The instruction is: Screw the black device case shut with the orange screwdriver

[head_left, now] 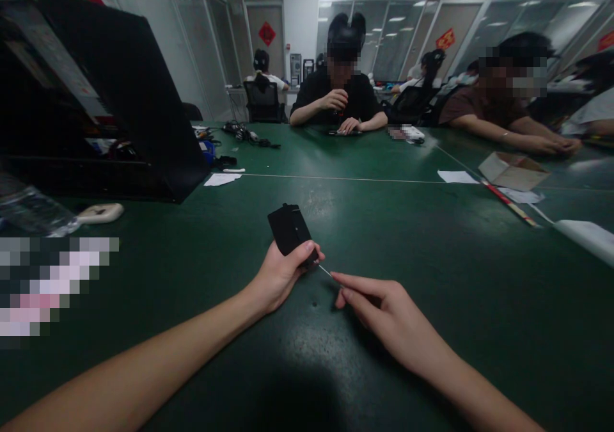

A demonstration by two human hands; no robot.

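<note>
So the left hand (pixel 281 275) grips a black case (pixel 289 228), contents hidden; the right hand (pixel 388 310) pinches a rod (pixel 325 270).

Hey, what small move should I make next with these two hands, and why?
I'd probably tilt the black case slightly with your left hand to show its near edge better. The thin rod pinched in your right hand points at that edge, which your left hand partly covers, so whether rod and case touch is hard to tell.
</note>
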